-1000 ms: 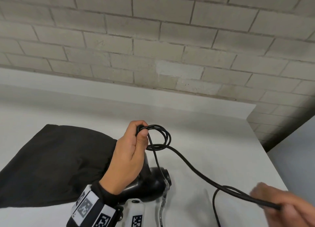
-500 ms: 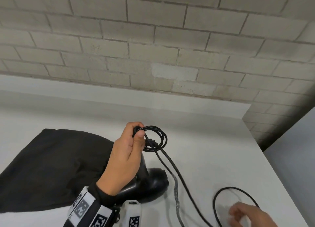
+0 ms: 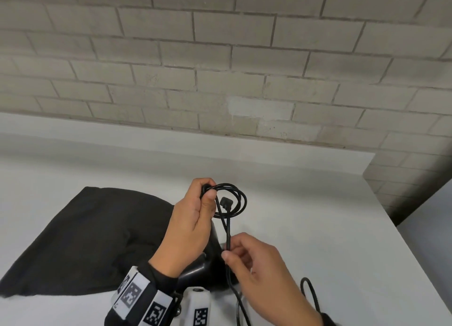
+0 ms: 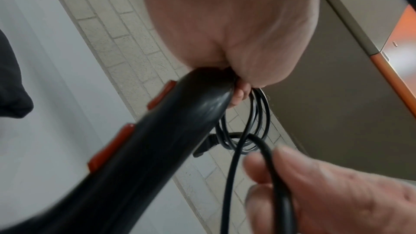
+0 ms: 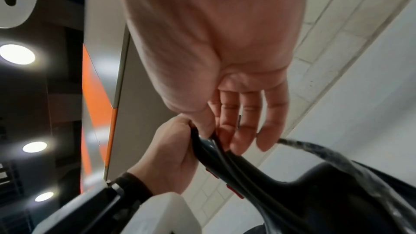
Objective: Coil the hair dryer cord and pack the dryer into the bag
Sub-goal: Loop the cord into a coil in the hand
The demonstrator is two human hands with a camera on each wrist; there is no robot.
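A black hair dryer (image 3: 199, 270) stands on the white table (image 3: 305, 215) with its handle up. My left hand (image 3: 208, 191) grips the top of the handle and holds a small coil of black cord (image 3: 241, 197) against it. The plug (image 3: 225, 201) hangs inside the coil. My right hand (image 3: 228, 251) pinches the cord just below the coil, beside the handle. In the left wrist view the handle (image 4: 157, 140) shows red buttons, with the coil (image 4: 262, 122) behind it. The black bag (image 3: 85, 240) lies flat to the left of the dryer.
A loose loop of cord (image 3: 310, 294) lies on the table at the lower right. A brick wall (image 3: 220, 69) stands behind the table. The table's right edge (image 3: 391, 228) drops off near my right hand.
My right hand has come up from the lower right of the table to the dryer handle and now pinches the cord below the coil. The left hand keeps its grip.
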